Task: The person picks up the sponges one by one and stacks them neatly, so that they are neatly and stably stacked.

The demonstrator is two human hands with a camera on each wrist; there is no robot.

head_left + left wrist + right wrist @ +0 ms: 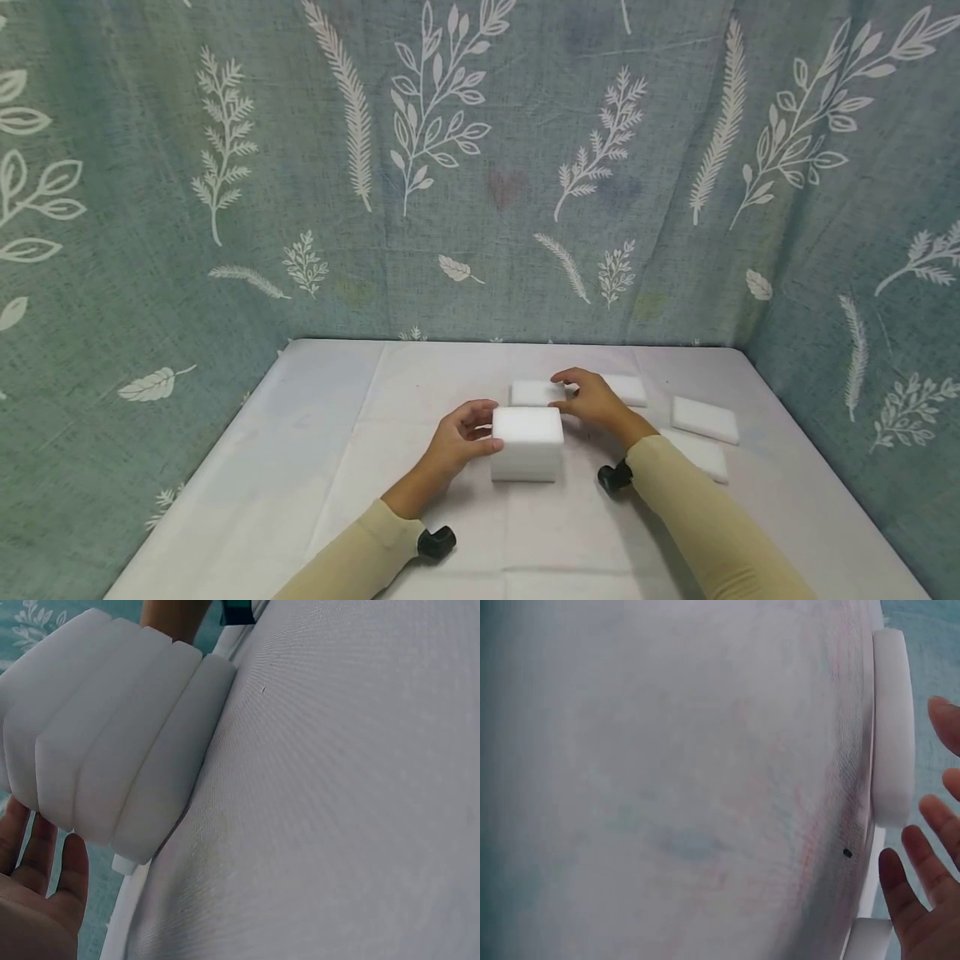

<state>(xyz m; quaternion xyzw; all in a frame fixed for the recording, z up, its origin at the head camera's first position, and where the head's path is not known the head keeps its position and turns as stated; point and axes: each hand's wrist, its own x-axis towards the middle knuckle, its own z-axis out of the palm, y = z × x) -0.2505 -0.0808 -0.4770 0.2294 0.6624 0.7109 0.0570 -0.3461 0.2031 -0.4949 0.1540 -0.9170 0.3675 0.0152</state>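
A stack of several white foam blocks [527,446] stands on the white-covered table, its layers seen side by side in the left wrist view [127,727]. At its left side is my left hand [455,437], thumb and fingertips at the stack's edge; in the left wrist view the fingers of this hand [45,877] touch the blocks' side, loosely bent. My right hand [594,400] is behind the stack's right corner, thumb and fingers spread, over a flat white block [537,392]. In the right wrist view the right hand [930,892] holds nothing, a block [892,727] beside its fingers.
Behind my right hand lies another white block [625,390]. Two more blocks [705,418] [699,455] lie to the right, near my right sleeve. A green leaf-patterned cloth [480,250] hangs round the back and sides of the table [420,367].
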